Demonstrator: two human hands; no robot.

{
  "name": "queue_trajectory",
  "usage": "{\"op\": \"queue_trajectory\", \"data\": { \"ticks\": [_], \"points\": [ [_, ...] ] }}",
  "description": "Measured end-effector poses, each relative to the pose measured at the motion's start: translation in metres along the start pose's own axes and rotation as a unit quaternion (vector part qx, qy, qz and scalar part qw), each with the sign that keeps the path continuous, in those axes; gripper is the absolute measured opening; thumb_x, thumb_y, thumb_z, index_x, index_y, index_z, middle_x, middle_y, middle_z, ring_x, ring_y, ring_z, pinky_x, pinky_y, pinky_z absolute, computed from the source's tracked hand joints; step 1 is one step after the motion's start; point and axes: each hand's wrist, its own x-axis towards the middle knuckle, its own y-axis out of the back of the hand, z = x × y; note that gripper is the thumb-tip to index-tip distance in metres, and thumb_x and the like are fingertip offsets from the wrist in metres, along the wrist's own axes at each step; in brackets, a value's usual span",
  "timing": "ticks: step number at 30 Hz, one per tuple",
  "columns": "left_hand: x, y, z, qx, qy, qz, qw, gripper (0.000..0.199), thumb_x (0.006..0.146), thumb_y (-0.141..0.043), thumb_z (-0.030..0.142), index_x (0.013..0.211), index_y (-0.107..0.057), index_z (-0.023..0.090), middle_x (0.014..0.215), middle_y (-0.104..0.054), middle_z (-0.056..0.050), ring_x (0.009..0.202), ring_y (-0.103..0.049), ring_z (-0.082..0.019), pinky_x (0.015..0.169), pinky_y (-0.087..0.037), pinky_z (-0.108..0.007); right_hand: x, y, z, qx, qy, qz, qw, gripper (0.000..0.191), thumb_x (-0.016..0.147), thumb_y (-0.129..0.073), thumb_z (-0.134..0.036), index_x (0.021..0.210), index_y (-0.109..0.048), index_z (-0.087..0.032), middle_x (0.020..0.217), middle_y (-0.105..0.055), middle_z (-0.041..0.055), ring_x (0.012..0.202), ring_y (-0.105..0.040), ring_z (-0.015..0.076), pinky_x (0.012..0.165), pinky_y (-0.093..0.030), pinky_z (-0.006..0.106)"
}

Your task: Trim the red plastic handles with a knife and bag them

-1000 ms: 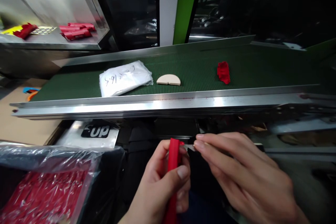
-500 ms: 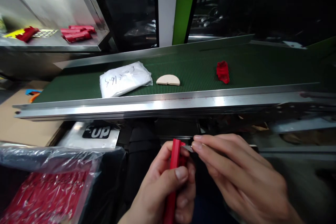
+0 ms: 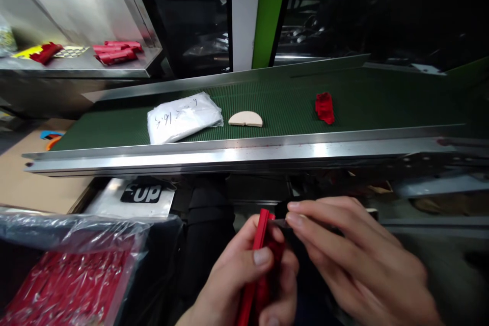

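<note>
My left hand (image 3: 237,270) is wrapped round a long red plastic piece (image 3: 261,232), thumb pressed on its side and the top end sticking up past the fingers. To its right, my right hand (image 3: 355,254) pinches a small thin metal blade (image 3: 280,223) between thumb and fingertips. The blade's tip meets the upper edge of the red piece; whether it cuts in cannot be made out. The lower part of the piece is partly covered by my left fingers.
Ahead runs a green conveyor belt (image 3: 282,97) with metal side rails. A white plastic packet (image 3: 183,117), a pale half-round block (image 3: 245,118) and a crumpled red scrap (image 3: 324,108) lie on it. Red pieces (image 3: 116,52) rest on a metal shelf. Lower left, a plastic-lined box holds red parts (image 3: 69,285).
The red piece has tilted further to the right at its top. Both hands have shifted slightly right, and the blade stays at the piece's upper edge.
</note>
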Motion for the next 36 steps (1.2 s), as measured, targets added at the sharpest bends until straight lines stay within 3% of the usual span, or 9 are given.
{"op": "queue_trajectory", "data": {
  "ticks": [6,16,22,29,31,34,36],
  "points": [
    [0.001,0.001,-0.004,-0.021,-0.03,-0.038,0.999,0.021,0.096,-0.038,0.031,0.11,-0.051,0.02,0.081,-0.051,-0.004,0.04,-0.038,-0.002,0.038,-0.032,-0.012,0.0,-0.001,0.0,-0.033,0.016,0.003,0.999,0.032,0.084,-0.059,-0.002,0.11,-0.068,-0.018,0.106,-0.069,0.0105,0.096,-0.063,0.0224,0.078,-0.051,0.04],
    [0.003,-0.001,-0.005,-0.044,-0.018,-0.028,0.998,0.021,0.097,-0.04,0.035,0.109,-0.05,0.022,0.078,-0.052,-0.003,0.038,-0.038,-0.002,0.035,-0.033,-0.011,-0.006,-0.003,0.001,-0.054,0.026,0.005,0.998,0.038,0.08,-0.058,0.002,0.113,-0.067,-0.015,0.109,-0.068,0.0117,0.096,-0.062,0.0249,0.083,-0.047,0.044],
    [-0.005,-0.01,0.0,-0.068,0.059,0.057,0.994,0.022,0.096,-0.049,0.043,0.108,-0.046,0.025,0.082,-0.052,-0.002,0.043,-0.038,-0.004,0.032,-0.023,-0.012,-0.018,-0.01,0.001,-0.075,0.012,0.015,0.997,0.04,0.089,-0.048,-0.002,0.122,-0.064,-0.018,0.117,-0.066,0.01,0.102,-0.056,0.0279,0.089,-0.039,0.051],
    [-0.01,-0.007,-0.008,-0.126,0.068,0.087,0.986,0.026,0.094,-0.052,0.044,0.107,-0.052,0.021,0.081,-0.054,-0.002,0.038,-0.036,-0.002,0.029,-0.019,-0.013,-0.027,-0.003,0.003,-0.109,0.059,-0.027,0.992,0.042,0.091,-0.046,-0.006,0.13,-0.059,-0.016,0.125,-0.062,0.0121,0.106,-0.054,0.0315,0.087,-0.039,0.054],
    [-0.01,0.001,-0.013,-0.167,0.081,0.088,0.979,0.026,0.094,-0.051,0.044,0.103,-0.056,0.019,0.076,-0.052,-0.001,0.036,-0.032,-0.001,0.027,-0.017,-0.012,-0.022,0.0,0.002,-0.109,0.034,0.013,0.993,0.044,0.085,-0.055,-0.001,0.126,-0.061,-0.015,0.12,-0.063,0.0126,0.103,-0.057,0.0294,0.085,-0.043,0.051],
    [-0.011,0.012,-0.017,-0.182,0.108,0.028,0.977,0.034,0.095,-0.046,0.046,0.088,-0.058,0.016,0.06,-0.042,0.002,0.033,-0.026,-0.002,0.026,-0.021,-0.009,-0.011,0.002,0.001,-0.096,-0.042,0.126,0.986,0.052,0.072,-0.064,0.012,0.116,-0.065,-0.016,0.109,-0.067,0.0109,0.095,-0.063,0.0246,0.078,-0.05,0.043],
    [-0.011,0.013,-0.014,-0.157,0.107,0.005,0.982,0.034,0.094,-0.047,0.048,0.087,-0.057,0.016,0.063,-0.043,0.002,0.034,-0.028,-0.002,0.027,-0.025,-0.009,-0.009,0.0,0.005,-0.081,-0.058,0.146,0.984,0.051,0.071,-0.064,0.014,0.112,-0.067,-0.016,0.105,-0.068,0.0093,0.093,-0.064,0.0226,0.077,-0.052,0.04]
  ]
}}
